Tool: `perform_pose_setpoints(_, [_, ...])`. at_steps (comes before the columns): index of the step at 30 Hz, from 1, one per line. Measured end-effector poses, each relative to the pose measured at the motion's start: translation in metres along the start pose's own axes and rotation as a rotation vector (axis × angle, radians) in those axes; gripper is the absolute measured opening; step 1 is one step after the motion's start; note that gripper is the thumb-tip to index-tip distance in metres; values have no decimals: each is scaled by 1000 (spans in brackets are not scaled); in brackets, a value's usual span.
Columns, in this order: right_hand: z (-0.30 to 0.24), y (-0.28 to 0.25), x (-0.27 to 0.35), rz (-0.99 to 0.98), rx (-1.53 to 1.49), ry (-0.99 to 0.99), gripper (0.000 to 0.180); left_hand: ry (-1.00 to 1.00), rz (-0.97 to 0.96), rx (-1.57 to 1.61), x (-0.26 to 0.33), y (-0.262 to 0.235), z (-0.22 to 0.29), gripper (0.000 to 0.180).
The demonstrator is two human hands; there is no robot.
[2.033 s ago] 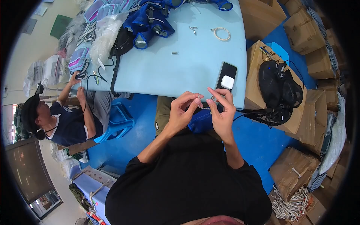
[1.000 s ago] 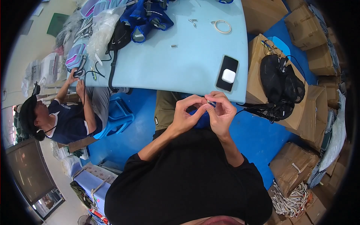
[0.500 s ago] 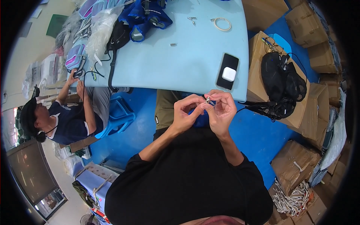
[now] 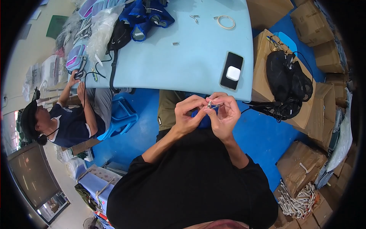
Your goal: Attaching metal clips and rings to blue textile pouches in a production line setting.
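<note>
At the near edge of the table, my left hand (image 4: 189, 113) and my right hand (image 4: 225, 114) meet fingertip to fingertip. Both are closed in a pinch on a small silvery metal piece (image 4: 209, 104), too small to name more exactly. Something thin and bluish runs from it among the right hand's fingers, largely covered by them. Below the hands, blue fabric (image 4: 206, 121) shows at my lap, partly hidden. Loose metal pieces of similar look (image 4: 195, 18) lie farther off on the table, and a single one (image 4: 175, 44) lies nearer.
The pale blue table (image 4: 164, 68) carries a phone (image 4: 229, 82) with a white case (image 4: 233, 73) on it, a cream ring (image 4: 226, 22) and blue bags (image 4: 146, 19). A co-worker (image 4: 68, 122) sits at left. Black bags (image 4: 286, 76) lie on a carton (image 4: 261, 49) at right.
My fingertips have shifted slightly around the metal piece, which shows a little farther left. Both hands keep their pinch. The co-worker's hands look much the same.
</note>
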State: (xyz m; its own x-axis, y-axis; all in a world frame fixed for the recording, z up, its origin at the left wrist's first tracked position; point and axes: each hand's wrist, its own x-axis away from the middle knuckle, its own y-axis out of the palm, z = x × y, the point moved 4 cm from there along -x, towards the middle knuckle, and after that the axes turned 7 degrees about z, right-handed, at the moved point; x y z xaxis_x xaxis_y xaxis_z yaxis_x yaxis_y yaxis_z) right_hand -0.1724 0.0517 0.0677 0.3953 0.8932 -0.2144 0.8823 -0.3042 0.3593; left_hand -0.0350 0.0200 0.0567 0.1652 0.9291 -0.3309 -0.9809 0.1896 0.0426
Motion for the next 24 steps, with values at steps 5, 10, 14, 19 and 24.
perform_pose_setpoints(5, [-1,4,2,-4,-19,-5,33,40,40,-5,0,-4,3,10])
perform_pose_setpoints(10, [0,1,2,13,-29,10,32,-26,-14,-36,-1,-6,4,16])
perform_pose_setpoints(14, [1,0,3,36,-53,48,31,-33,-63,59,-2,-5,-2,14])
perform_pose_setpoints(19, [5,-2,3,8,-90,74,31,-362,24,386,8,4,-5,7])
perform_pose_setpoints(24, [-2,4,5,-18,-16,11,33,-157,7,249,8,-3,-4,8])
